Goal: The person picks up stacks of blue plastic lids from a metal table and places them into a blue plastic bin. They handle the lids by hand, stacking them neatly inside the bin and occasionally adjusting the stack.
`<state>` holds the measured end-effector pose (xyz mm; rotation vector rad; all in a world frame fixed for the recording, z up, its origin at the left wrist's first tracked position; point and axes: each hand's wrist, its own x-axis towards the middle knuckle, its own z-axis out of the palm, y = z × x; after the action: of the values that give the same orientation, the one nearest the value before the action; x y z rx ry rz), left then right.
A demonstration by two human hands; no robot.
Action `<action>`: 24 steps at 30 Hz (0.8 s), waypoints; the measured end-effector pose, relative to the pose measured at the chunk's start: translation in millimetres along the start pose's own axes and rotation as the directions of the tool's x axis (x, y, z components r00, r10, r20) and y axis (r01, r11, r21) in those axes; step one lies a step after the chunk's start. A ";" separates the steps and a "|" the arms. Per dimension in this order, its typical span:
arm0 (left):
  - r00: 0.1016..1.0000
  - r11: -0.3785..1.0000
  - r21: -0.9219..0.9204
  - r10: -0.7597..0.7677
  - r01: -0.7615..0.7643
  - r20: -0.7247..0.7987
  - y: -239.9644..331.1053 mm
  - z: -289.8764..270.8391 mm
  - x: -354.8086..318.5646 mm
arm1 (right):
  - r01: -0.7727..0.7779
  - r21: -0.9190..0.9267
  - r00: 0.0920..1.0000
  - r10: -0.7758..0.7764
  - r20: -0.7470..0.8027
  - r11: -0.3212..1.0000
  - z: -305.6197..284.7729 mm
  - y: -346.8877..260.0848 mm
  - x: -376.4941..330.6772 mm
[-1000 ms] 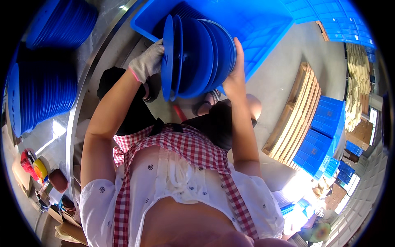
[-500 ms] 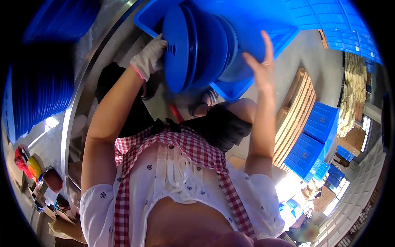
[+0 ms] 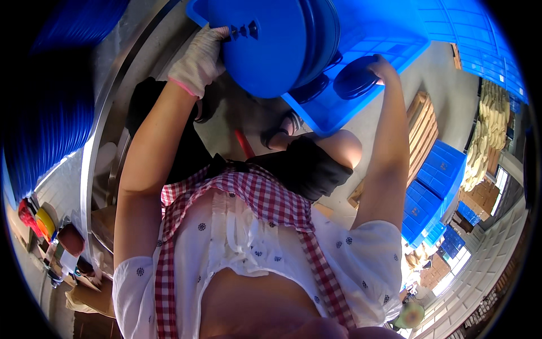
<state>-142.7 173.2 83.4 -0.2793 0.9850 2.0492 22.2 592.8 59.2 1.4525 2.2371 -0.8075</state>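
Note:
My left hand (image 3: 199,63), in a whitish work glove with bare fingertips, grips the left edge of a stack of large round blue discs (image 3: 268,53). The front disc's flat face, with small dark slots near its left side, is turned toward me. My right hand (image 3: 385,70) is bare and closed on the rim of a smaller dark-blue round disc (image 3: 354,79), held apart from the stack. Both are over or beside a blue plastic crate (image 3: 327,123). Between them, under the stack, another dark round piece (image 3: 310,90) shows partly.
On the left, more ribbed blue stacks (image 3: 53,121) stand beyond a metal table edge (image 3: 93,169). A wooden pallet (image 3: 422,127) and closed blue crates (image 3: 435,181) are at the right. My legs are below the crate, beside a red bar (image 3: 244,143) on the floor.
My right hand, spread open before, now holds the small round disc, farther right. The large stack in my left hand has shifted up and right and turned its face more toward me.

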 end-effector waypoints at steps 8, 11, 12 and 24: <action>1.000 1.000 -0.024 -0.004 0.005 0.015 7.1 5.6 -2.6 | -0.070 -0.118 0.995 0.061 -0.078 0.991 41.5 14.0 53.9; 0.999 0.999 0.048 -0.013 0.016 -0.045 7.2 8.2 -4.3 | -0.070 -0.124 0.988 0.051 -0.148 0.990 53.0 11.0 51.9; 1.000 0.997 0.071 -0.022 0.024 -0.021 7.9 6.4 -4.2 | -0.070 -0.097 0.983 0.052 -0.174 0.993 55.4 6.6 47.4; 0.997 0.986 0.162 -0.028 0.039 -0.070 8.8 11.8 -9.1 | -0.018 0.255 1.000 0.022 -0.013 0.967 136.4 46.3 65.3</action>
<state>-141.9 173.4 100.7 -0.2774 1.1749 1.9267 35.6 567.4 -96.3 1.5961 2.1893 -1.1157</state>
